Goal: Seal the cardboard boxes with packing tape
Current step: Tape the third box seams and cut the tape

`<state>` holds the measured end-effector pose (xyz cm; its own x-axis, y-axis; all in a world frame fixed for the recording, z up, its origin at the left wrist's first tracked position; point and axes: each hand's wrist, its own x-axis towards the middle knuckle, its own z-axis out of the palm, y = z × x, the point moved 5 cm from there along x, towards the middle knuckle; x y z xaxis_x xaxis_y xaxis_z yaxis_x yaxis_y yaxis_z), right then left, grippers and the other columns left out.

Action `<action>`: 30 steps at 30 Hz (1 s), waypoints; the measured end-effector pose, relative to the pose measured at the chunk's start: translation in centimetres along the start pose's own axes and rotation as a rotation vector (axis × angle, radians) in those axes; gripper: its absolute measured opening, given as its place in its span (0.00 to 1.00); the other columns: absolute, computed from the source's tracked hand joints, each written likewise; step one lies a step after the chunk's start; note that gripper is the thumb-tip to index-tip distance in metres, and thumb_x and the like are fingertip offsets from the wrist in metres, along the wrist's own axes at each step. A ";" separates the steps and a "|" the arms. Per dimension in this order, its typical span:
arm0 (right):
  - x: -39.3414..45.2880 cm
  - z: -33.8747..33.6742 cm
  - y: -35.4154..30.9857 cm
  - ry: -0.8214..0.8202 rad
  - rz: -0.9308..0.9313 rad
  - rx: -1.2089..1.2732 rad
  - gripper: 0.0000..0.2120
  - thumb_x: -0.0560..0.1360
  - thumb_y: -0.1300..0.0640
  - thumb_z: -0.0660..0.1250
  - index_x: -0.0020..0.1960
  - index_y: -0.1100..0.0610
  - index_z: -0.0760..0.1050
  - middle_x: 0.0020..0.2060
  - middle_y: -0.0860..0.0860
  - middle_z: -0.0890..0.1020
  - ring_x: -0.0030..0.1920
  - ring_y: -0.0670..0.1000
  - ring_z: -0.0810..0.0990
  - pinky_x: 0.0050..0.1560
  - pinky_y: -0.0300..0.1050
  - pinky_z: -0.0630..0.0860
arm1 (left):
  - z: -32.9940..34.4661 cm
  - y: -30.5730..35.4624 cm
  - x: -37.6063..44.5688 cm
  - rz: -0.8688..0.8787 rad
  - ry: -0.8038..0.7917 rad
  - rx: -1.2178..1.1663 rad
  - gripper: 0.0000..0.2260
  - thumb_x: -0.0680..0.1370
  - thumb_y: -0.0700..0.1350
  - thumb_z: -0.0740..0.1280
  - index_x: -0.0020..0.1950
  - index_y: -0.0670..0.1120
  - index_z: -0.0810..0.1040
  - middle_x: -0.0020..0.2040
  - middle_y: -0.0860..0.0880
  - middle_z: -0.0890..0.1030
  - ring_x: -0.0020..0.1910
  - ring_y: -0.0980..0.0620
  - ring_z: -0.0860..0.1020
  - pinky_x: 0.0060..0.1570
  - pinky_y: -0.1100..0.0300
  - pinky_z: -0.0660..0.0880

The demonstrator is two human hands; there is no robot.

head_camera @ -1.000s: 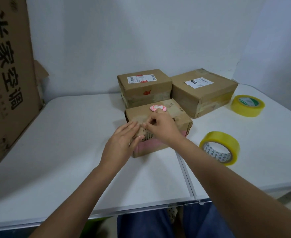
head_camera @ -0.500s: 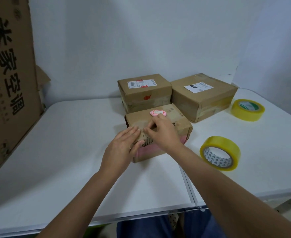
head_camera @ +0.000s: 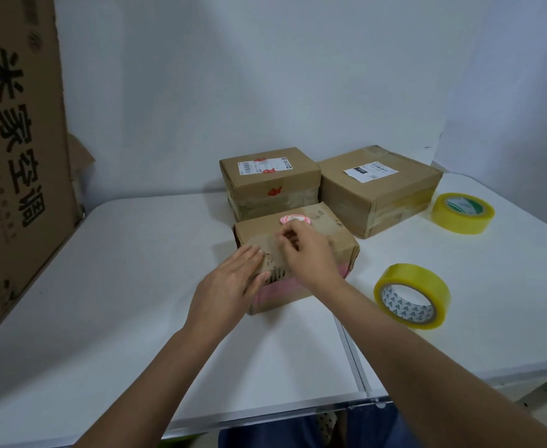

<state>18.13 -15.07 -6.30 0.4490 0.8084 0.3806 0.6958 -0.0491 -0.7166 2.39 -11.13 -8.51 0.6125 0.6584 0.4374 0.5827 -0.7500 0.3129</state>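
Steadying the small box [head_camera: 301,250] mid-table with a flat, straight-fingered left hand [head_camera: 230,286]; right hand [head_camera: 307,250] curling over the top, apparently rubbing tape flat, pinch unclear. Waiting near the table's right edge: a tape roll [head_camera: 412,295].

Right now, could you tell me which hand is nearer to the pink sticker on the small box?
Right. The right hand lies on the box top with its fingertips just below the pink sticker; the left hand rests on the small box at its near left edge, farther away.
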 end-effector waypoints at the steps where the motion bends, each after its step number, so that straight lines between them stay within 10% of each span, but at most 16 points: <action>1: 0.1 -0.3 0.2 0.020 0.024 0.035 0.06 0.77 0.63 0.63 0.51 0.57 0.77 0.50 0.50 0.80 0.50 0.48 0.78 0.52 0.41 0.75 | 0.1 0.0 0.1 0.008 -0.010 0.000 0.19 0.81 0.55 0.62 0.72 0.53 0.73 0.73 0.59 0.70 0.68 0.71 0.55 0.60 0.69 0.62; 7: 0.4 -0.9 0.6 0.055 0.098 0.137 0.16 0.73 0.74 0.55 0.50 0.61 0.77 0.54 0.53 0.80 0.49 0.49 0.80 0.47 0.25 0.70 | 0.7 0.6 0.5 0.054 -0.069 0.055 0.21 0.83 0.54 0.57 0.75 0.52 0.68 0.76 0.57 0.65 0.76 0.62 0.57 0.67 0.66 0.61; 16: 0.1 -1.0 0.4 0.041 0.043 0.102 0.15 0.74 0.74 0.57 0.49 0.60 0.79 0.51 0.52 0.80 0.49 0.50 0.80 0.46 0.27 0.71 | 1.6 0.8 1.4 0.054 -0.063 0.073 0.21 0.84 0.53 0.53 0.77 0.50 0.64 0.78 0.55 0.62 0.77 0.60 0.54 0.70 0.66 0.57; 22: -1.3 -4.5 -0.9 0.120 -0.189 -0.152 0.13 0.71 0.70 0.59 0.47 0.58 0.79 0.46 0.51 0.82 0.50 0.53 0.79 0.49 0.51 0.75 | 0.5 1.8 2.0 0.155 0.015 -0.101 0.21 0.83 0.45 0.60 0.76 0.44 0.65 0.79 0.49 0.59 0.78 0.51 0.58 0.75 0.59 0.57; 27: -0.6 -10.1 2.2 0.162 0.070 -0.265 0.11 0.70 0.64 0.58 0.44 0.51 0.75 0.41 0.47 0.79 0.45 0.52 0.77 0.43 0.52 0.76 | -0.3 4.4 -0.7 0.287 0.172 -0.343 0.17 0.78 0.30 0.63 0.61 0.46 0.80 0.62 0.53 0.78 0.61 0.55 0.76 0.59 0.68 0.71; 30: -0.7 -11.2 5.3 -0.075 0.294 -0.354 0.11 0.72 0.58 0.61 0.53 0.49 0.75 0.49 0.49 0.80 0.52 0.53 0.78 0.52 0.52 0.76 | 2.3 5.5 -1.5 -0.101 -0.121 -0.837 0.15 0.79 0.31 0.61 0.48 0.46 0.84 0.48 0.53 0.84 0.44 0.53 0.83 0.45 0.63 0.77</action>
<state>27.79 -22.49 -3.88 0.6227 0.7701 0.1386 0.6996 -0.4686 -0.5394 5.94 -16.09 -9.38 0.6594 0.6913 0.2955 0.0797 -0.4551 0.8869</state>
